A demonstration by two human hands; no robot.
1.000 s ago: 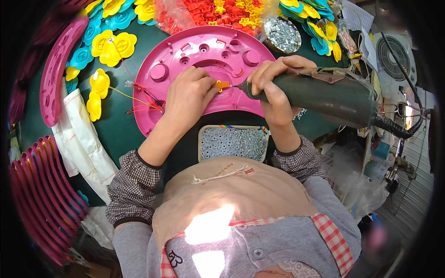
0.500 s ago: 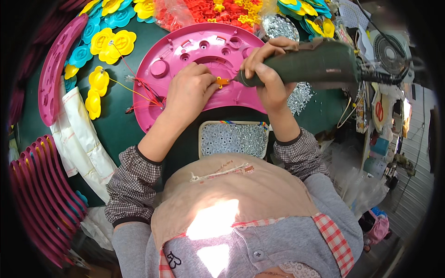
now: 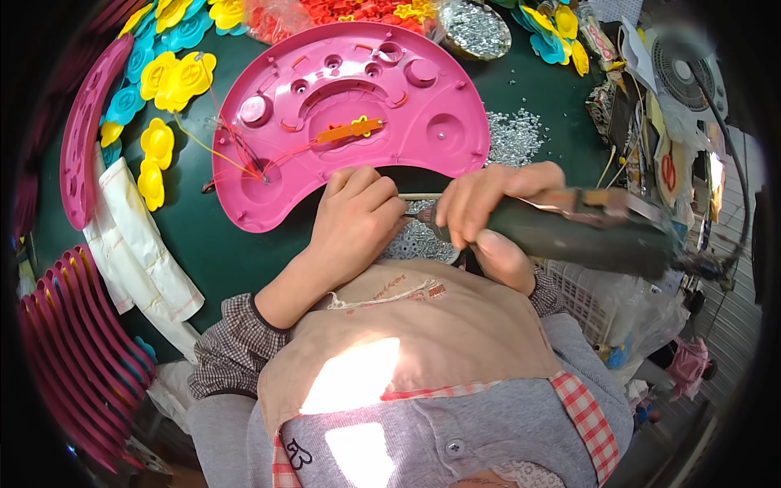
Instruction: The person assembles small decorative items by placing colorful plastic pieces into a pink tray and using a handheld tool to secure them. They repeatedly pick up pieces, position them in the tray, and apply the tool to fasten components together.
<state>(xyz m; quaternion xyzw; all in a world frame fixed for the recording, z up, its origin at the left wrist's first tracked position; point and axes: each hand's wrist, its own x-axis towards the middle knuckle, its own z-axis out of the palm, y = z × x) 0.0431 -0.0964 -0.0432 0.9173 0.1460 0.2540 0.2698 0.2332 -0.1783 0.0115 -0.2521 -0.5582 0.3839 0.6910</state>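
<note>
My right hand (image 3: 500,207) is wrapped round a dark green electric screwdriver (image 3: 586,240), its bit pointing left. At the bit's tip, the fingers of my left hand (image 3: 358,215) are curled together; whatever they pinch is hidden. Both hands are over a tray (image 3: 419,196) of small screws and washers, partly covered by them. Just beyond lies a pink curved plastic shell (image 3: 443,98), hollow side up. An orange strip (image 3: 346,131) with a yellow star-shaped piece (image 3: 368,126) rests in its middle, with red wires running left from it.
Loose screws (image 3: 517,137) are heaped right of the shell, and a bowl of metal parts (image 3: 476,32) stands behind. Yellow flower-shaped pieces (image 3: 179,80) lie left, some wired to the shell. Stacked pink shells (image 3: 81,350) stand at the near left. The screwdriver's cable (image 3: 736,195) hangs right.
Both hands have drawn back toward me from the orange strip to the tray, the screwdriver coming along. The strip and star piece stay in the shell, now uncovered.
</note>
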